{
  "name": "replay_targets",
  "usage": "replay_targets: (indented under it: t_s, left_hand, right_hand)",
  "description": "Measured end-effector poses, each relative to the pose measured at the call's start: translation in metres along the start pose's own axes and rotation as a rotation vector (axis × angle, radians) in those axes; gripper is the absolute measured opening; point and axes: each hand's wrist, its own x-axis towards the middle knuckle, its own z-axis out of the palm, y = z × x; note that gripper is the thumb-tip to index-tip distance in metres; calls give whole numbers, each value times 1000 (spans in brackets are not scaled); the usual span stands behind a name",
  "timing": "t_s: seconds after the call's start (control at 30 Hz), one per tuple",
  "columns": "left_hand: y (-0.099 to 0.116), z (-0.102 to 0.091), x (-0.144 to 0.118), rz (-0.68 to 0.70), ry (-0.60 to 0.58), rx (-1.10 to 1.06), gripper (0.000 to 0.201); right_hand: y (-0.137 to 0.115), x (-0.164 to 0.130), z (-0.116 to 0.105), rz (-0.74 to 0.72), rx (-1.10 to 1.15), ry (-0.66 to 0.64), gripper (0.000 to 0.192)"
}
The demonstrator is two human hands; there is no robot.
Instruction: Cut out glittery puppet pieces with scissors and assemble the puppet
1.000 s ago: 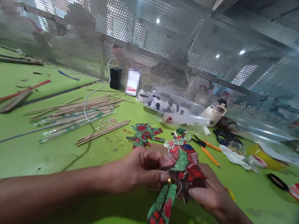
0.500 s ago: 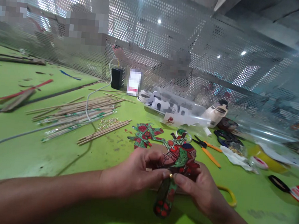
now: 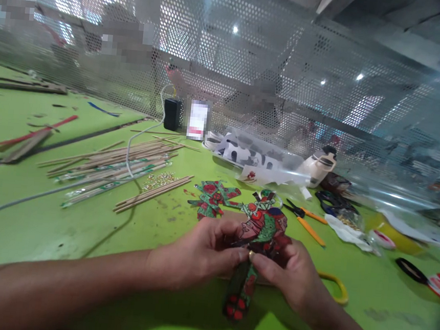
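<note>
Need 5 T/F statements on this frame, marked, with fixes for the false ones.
1. The left grip and right grip are both on the painted figure. True.
2. The orange-handled pliers are in the right grip. False: they lie on the green table, beyond that grip.
3. A small gold-coloured piece shows between the two thumb tips. True.
4. The second painted figure lies to the right of the pliers. False: it lies to their left in the view.
5. A yellow loop shows beside the right wrist. True.
</note>
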Motion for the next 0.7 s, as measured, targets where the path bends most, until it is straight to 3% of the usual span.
replay_targets:
  t_s: [0.2,0.33,0.57,0.7]
  left_hand:
    - [0,0,0,58,-12,46,16]
    - [1,2,1,111,93,234,6]
    - [-4,-1,2,147,203,519,8]
    - [-4,0,0,114,211,550,9]
  right_hand:
    - [-4,0,-1,57,27,-24,31]
    - [-4,-3,2,111,56,39,32]
    - [-6,-6,16,119,65,182,32]
    - [-6,-3,15,140,45,223,35]
